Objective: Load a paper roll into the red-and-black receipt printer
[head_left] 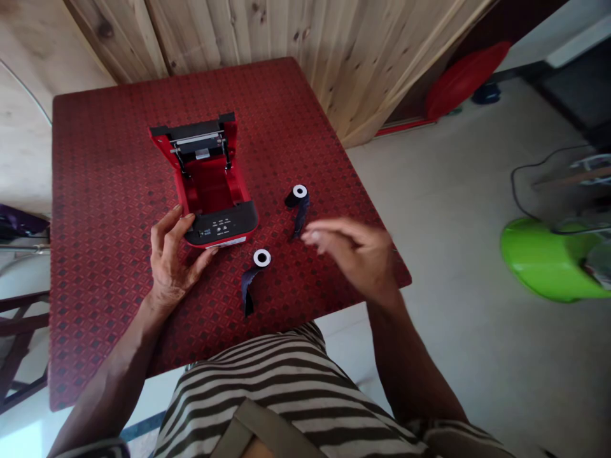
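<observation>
A red and black compact printer (224, 222) stands on the table with its lid (200, 143) raised and its red inner bay showing. My left hand (172, 254) grips its front left corner, fingers over the side and top, thumb at the front edge. Two small rolls with white ends and dark tails lie nearby: one roll (262, 258) in front of the printer, the other roll (300, 192) to its right. Blurred by motion, my right hand (356, 254) reaches over the table's right side, fingers stretched out close to the second roll's dark tail. Nothing visible is held in it.
The table (105, 305) has a red patterned cover and stands against a wooden plank wall (267, 32). A bright green plastic object (544, 261) is on the floor at the right, with a dark cable (518, 191) above it. Wooden furniture (19, 343) shows at the left.
</observation>
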`<state>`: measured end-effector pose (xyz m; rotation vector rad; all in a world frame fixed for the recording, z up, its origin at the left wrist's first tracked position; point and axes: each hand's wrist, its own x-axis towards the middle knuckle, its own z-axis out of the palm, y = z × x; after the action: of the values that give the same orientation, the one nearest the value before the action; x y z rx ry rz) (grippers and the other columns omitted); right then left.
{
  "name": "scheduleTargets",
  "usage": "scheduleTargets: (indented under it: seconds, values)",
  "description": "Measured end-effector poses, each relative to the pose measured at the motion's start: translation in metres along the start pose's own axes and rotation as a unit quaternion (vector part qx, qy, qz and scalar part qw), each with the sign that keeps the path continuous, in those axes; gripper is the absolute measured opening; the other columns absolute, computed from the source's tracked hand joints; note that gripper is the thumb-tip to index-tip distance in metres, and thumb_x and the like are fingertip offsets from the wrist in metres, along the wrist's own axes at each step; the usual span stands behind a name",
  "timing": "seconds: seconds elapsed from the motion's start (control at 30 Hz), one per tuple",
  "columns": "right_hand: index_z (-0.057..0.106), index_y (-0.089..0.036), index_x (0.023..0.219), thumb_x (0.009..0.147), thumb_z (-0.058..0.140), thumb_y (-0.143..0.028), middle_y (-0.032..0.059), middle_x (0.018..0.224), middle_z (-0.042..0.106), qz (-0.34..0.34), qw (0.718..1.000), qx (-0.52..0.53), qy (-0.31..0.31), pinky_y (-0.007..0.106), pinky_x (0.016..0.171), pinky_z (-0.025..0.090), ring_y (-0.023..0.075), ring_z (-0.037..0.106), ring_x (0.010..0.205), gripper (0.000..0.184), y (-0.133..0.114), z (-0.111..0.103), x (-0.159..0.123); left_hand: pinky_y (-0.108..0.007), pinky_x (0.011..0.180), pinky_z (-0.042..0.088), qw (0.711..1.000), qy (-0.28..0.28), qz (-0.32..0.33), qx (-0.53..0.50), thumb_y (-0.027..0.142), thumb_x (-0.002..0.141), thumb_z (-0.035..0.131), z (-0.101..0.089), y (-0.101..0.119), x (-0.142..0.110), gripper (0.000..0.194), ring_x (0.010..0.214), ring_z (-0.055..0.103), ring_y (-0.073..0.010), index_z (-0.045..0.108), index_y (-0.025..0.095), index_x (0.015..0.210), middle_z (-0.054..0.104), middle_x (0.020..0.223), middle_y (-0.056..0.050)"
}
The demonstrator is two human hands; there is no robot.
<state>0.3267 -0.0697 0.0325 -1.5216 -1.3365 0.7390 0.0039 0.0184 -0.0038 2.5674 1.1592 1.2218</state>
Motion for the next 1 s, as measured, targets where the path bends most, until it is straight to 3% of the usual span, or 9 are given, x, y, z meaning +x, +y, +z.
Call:
scheduleTargets:
  seconds: [0.07,0.1,0.27,0.4,0.53,0.67,0.77,0.9,1.0]
  values:
    - [0.080,-0.028,0.114,0.096,0.070,-0.028,0.0033,0.108,0.084,-0.005,0.996,-0.027,0.087,0.037,0.088,0.066,0.0189,0.080,0.095,0.020,0.017,-0.017,0.023,-0.050,0.116,0.054,1.000,-0.001,-0.003,-0.002,0.042,0.086,0.086,0.000,0.000,0.000,0.080,0.140,0.059,-0.0326,0.048,0.026,0.155,0.058,0.150,-0.016]
    - [0.079,-0.026,0.118,0.093,0.072,-0.027,0.0051,0.117,0.083,-0.005,0.996,-0.033,0.080,0.041,0.098,0.064,0.0212,0.079,0.107,0.026,0.028,-0.022,0.036,-0.050,0.116,0.054,1.000,0.000,-0.003,-0.003,0.042,0.087,0.086,0.000,0.000,0.000,0.080,0.140,0.059,-0.0325,0.048,0.026,0.155,0.058,0.150,-0.016]
    - [0.060,-0.025,0.152,0.082,0.075,-0.023,0.0101,0.158,0.062,-0.010,0.992,-0.012,-0.128,0.048,0.110,0.058,0.0276,0.064,0.139,0.071,0.070,-0.026,0.088,-0.049,0.116,0.055,1.000,0.007,-0.007,-0.011,0.043,0.088,0.085,0.002,0.001,-0.002,0.077,0.139,0.060,-0.0316,0.049,0.028,0.154,0.059,0.149,-0.014]
    - [0.071,-0.024,0.138,0.083,0.075,-0.025,0.0083,0.138,0.075,-0.036,0.975,-0.052,-0.212,0.049,0.109,0.055,0.0259,0.072,0.120,0.055,0.067,-0.019,0.105,-0.050,0.115,0.055,1.000,0.012,-0.006,-0.008,0.045,0.088,0.084,0.002,0.001,-0.002,0.077,0.138,0.060,-0.0318,0.049,0.027,0.154,0.058,0.149,-0.015]
    - [0.080,-0.023,0.109,0.081,0.083,-0.039,0.0039,0.105,0.081,-0.031,0.978,-0.064,-0.196,0.041,0.092,0.057,0.0230,0.073,0.096,0.033,0.062,-0.016,0.104,-0.051,0.115,0.056,1.000,0.004,-0.009,0.001,0.046,0.089,0.083,0.003,0.001,-0.002,0.077,0.137,0.061,-0.0317,0.048,0.028,0.154,0.058,0.149,-0.015]
    - [0.078,-0.023,0.110,0.081,0.086,-0.048,0.0019,0.098,0.078,-0.034,0.984,-0.056,-0.166,0.034,0.075,0.056,0.0197,0.070,0.082,0.038,0.027,-0.021,0.095,-0.051,0.114,0.057,1.000,-0.001,-0.012,0.003,0.047,0.090,0.081,0.003,0.003,-0.003,0.075,0.137,0.061,-0.0320,0.047,0.027,0.154,0.058,0.149,-0.015]
    - [0.077,-0.026,0.118,0.088,0.083,-0.041,0.0037,0.111,0.078,-0.138,0.967,-0.102,-0.187,0.040,0.092,0.058,0.0230,0.072,0.098,0.034,-0.029,-0.014,0.095,-0.050,0.113,0.058,1.000,-0.003,-0.009,0.003,0.046,0.091,0.080,0.003,0.005,-0.004,0.074,0.137,0.061,-0.0312,0.046,0.026,0.154,0.057,0.149,-0.016]
    - [0.072,-0.024,0.128,0.096,0.069,-0.021,0.0068,0.126,0.075,-0.256,0.918,-0.193,-0.233,0.052,0.110,0.053,0.0283,0.068,0.118,0.032,-0.090,0.029,0.108,-0.049,0.113,0.059,1.000,-0.004,-0.010,-0.003,0.046,0.092,0.079,0.004,0.005,-0.005,0.075,0.138,0.061,-0.0308,0.044,0.026,0.155,0.057,0.149,-0.016]
    - [0.069,-0.019,0.127,0.096,0.061,-0.008,0.0092,0.125,0.074,-0.284,0.882,-0.265,-0.268,0.050,0.111,0.052,0.0289,0.065,0.123,0.034,-0.100,0.071,0.120,-0.050,0.113,0.060,1.000,-0.004,-0.025,-0.016,0.048,0.092,0.078,0.006,0.006,-0.006,0.075,0.138,0.061,-0.0313,0.043,0.029,0.156,0.056,0.150,-0.015]
